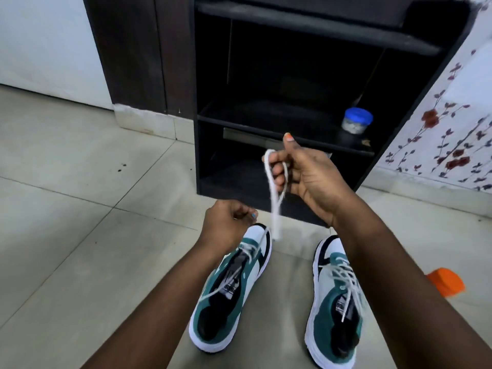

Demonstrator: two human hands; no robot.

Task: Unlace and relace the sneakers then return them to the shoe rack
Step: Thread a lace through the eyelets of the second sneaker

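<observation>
Both hands — left (226, 222), right (306, 174) — pinch flat white lace (274, 201) above suede-and-mesh sneaker (231, 288).

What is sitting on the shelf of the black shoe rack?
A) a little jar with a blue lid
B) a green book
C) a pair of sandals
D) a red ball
A: a small clear jar with a blue lid stands on the right side of the middle shelf of the shoe rack; no ball, sandals or book shows there.
</observation>
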